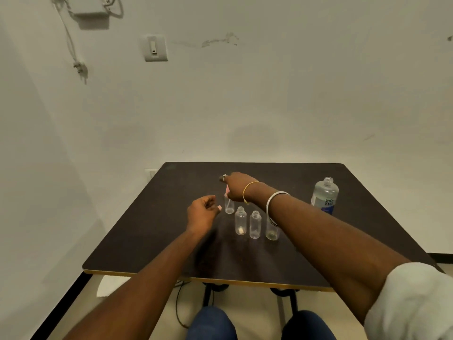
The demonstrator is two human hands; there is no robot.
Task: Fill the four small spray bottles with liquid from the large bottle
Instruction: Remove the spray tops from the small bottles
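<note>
Four small clear bottles stand in a cluster on the dark table [152, 241]. The far-left small bottle [229, 207] carries a pink spray cap [227, 189], and my right hand [236, 186] reaches across and closes on that cap from above. Two open-necked small bottles [240, 222] [255, 225] stand in front. My right forearm partly hides the fourth small bottle [272, 233]. Just left of the capped bottle, my left hand [204, 212] hovers with loosely curled fingers and holds nothing. The large clear bottle [324, 196], blue-labelled and uncapped, stands upright at the right.
A white wall rises directly behind the table's far edge. The table's yellow-trimmed front edge [220, 280] lies near my knees. On the floor to the left is a white sheet of paper [110, 285], and a cable runs under the table.
</note>
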